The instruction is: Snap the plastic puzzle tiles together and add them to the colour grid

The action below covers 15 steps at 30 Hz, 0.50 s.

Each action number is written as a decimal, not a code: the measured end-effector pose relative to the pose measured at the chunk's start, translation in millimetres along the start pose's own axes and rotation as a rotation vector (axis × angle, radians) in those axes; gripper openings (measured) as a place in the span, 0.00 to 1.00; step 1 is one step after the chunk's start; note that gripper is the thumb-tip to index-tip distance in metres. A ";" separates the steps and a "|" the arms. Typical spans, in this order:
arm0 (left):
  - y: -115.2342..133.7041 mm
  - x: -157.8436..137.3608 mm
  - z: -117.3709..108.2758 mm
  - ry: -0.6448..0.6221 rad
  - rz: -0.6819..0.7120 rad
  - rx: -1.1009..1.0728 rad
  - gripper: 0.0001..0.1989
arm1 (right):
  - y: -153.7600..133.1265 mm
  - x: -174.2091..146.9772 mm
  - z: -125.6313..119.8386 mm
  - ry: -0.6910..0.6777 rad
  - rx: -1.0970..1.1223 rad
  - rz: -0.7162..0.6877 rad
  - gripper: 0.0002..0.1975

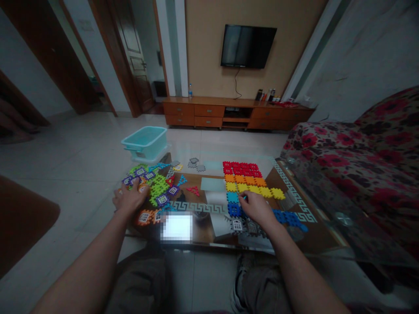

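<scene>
My left hand (131,198) lies on a heap of plastic interlocking tiles at the table's left side, fingers spread over purple and orange ones. Lime green tiles (159,184) and purple window tiles (163,199) are beside it. On the right, my right hand (257,207) pinches a light blue tile, mostly hidden by the fingers, just right of another light blue tile (232,197). Above are rows of red (240,168), orange (245,180) and yellow tiles (265,192). Dark blue tiles (290,217) and grey window tiles (236,225) lie below, partly covered by my right forearm.
The glass table (209,218) has a bright blurred rectangle (177,227) near its front edge. Loose grey tiles (194,164) and a red triangle (193,190) lie mid-table. Beyond is a turquoise bin (145,144) on the floor. A flowered sofa (347,152) stands right.
</scene>
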<state>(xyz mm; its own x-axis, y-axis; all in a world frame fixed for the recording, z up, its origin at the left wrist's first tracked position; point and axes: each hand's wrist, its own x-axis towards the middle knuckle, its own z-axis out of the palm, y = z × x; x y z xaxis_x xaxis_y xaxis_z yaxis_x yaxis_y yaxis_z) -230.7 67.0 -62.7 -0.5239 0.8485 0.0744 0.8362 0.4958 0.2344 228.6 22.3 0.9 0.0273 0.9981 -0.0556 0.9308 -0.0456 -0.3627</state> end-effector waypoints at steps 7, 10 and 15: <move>11.9 -6.7 -5.0 -0.006 0.080 0.028 0.38 | -2.4 -0.8 0.1 -0.008 -0.004 -0.003 0.14; 13.0 -6.2 -5.1 -0.031 0.114 0.034 0.38 | -2.5 -1.2 -0.2 -0.013 0.003 -0.006 0.14; 11.7 -1.9 -1.4 -0.030 0.132 0.042 0.35 | -3.1 -1.7 -0.5 -0.010 0.004 -0.018 0.14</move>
<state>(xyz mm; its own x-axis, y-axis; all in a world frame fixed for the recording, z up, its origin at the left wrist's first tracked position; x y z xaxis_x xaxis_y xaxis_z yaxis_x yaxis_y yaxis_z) -220.2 70.9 -58.7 -0.4040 0.9118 0.0730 0.9041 0.3858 0.1840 225.9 20.8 2.5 0.0074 0.9983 -0.0583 0.9298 -0.0283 -0.3671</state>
